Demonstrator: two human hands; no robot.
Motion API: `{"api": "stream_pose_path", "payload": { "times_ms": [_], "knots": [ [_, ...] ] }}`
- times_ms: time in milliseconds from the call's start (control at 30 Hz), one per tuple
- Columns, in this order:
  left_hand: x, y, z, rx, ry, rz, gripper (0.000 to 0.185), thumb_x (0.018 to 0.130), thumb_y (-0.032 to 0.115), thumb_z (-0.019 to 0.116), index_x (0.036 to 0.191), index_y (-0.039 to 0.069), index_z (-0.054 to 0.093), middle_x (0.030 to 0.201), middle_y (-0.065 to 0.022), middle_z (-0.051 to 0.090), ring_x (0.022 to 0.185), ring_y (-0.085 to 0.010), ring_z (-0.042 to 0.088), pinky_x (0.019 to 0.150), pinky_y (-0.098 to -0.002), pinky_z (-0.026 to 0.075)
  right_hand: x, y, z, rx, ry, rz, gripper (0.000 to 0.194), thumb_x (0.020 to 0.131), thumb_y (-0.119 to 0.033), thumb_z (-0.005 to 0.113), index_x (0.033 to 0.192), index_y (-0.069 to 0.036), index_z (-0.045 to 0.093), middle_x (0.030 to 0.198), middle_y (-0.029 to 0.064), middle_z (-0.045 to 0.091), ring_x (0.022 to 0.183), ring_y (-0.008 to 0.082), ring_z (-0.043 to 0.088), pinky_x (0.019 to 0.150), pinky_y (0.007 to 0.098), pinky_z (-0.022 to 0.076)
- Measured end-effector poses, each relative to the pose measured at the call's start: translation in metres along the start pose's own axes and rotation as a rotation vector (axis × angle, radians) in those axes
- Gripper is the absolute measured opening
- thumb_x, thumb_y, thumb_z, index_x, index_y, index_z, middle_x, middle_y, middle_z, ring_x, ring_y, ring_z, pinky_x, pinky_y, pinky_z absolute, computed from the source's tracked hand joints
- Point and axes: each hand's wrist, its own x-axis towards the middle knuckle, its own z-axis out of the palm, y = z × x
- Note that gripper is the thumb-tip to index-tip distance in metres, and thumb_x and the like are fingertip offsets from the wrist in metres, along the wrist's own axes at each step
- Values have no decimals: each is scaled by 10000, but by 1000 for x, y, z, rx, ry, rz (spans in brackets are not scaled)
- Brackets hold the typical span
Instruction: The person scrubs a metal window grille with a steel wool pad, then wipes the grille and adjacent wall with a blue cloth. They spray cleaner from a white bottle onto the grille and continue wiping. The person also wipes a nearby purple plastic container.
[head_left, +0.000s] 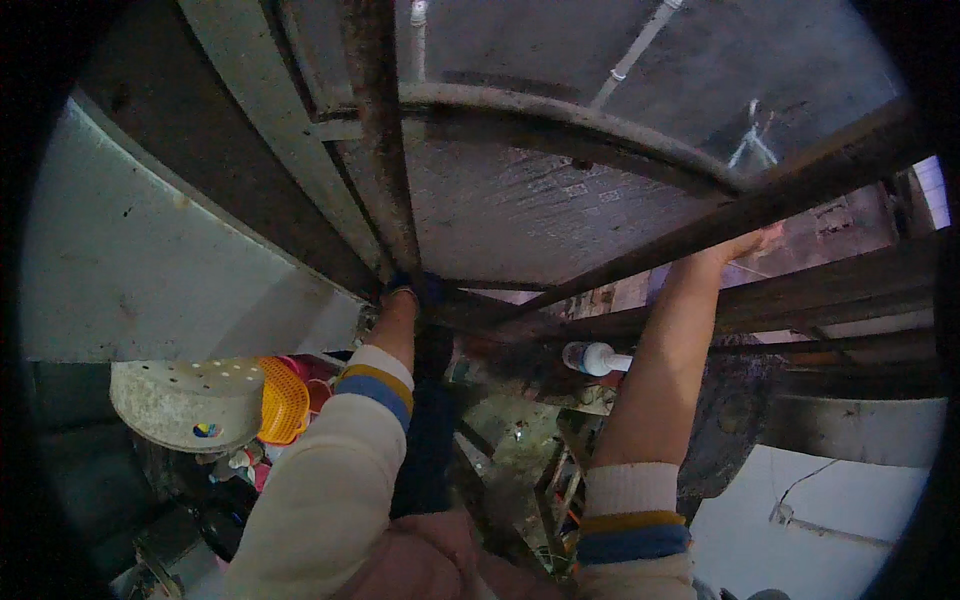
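Observation:
My left hand (409, 291) is at the foot of a rusty metal post (382, 150), where a dark blue glove or cloth and deep shadow hide most of its fingers. My right hand (754, 244) reaches up under a long dark metal bar (660, 240), which slants across the right side. That bar covers part of the hand, so its grip is unclear. Between the post and the bar spans an arched metal frame (525, 112), with a pale patterned panel (525, 210) below it. A white plastic bottle (596, 358) lies or stands beside my right forearm.
At lower left are a whitish perforated tub (187, 409) and a yellow plastic basket (283, 401). More dark beams (825, 296) run along the right. A smooth grey panel (172, 255) fills the left. Clutter lies on the stained floor (517, 435) beneath me.

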Motion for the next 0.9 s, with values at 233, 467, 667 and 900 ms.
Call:
{"api": "stream_pose_path", "payload": {
  "times_ms": [233, 467, 667, 900],
  "knots": [
    [-56, 42, -43, 681, 49, 472, 325, 895, 328, 441, 1096, 151, 625, 1112, -85, 586, 1022, -256, 562, 851, -401, 461, 8, 20, 0, -85, -27, 17, 322, 931, -270, 378, 1012, 6, 524, 1006, 214, 568, 907, 318, 535, 814, 367, 421],
    [-188, 91, -158, -1629, 197, 40, 312, 864, 200, 521, 1149, 73, 523, 987, -77, 616, 917, -207, 587, 810, -350, 470, -4, -1, -3, -307, 44, -15, 394, 941, -288, 343, 1052, 41, 529, 1063, 258, 551, 984, 388, 526, 857, 419, 421],
    [-300, 161, -256, -1718, 406, 237, 287, 851, 93, 543, 1134, 43, 536, 967, -70, 621, 848, -197, 599, 766, -308, 494, -1, 9, 0, -186, 61, -107, 356, 939, -271, 354, 1046, 14, 538, 994, 261, 579, 937, 396, 543, 790, 417, 439],
    [-201, 100, -176, -1251, 600, 686, 322, 804, 84, 564, 1121, 25, 564, 1018, -101, 616, 876, -216, 599, 793, -316, 476, -4, 2, -1, -225, 29, 3, 427, 914, -377, 369, 1029, -1, 534, 998, 229, 581, 925, 385, 542, 798, 414, 431]
  ]
}}
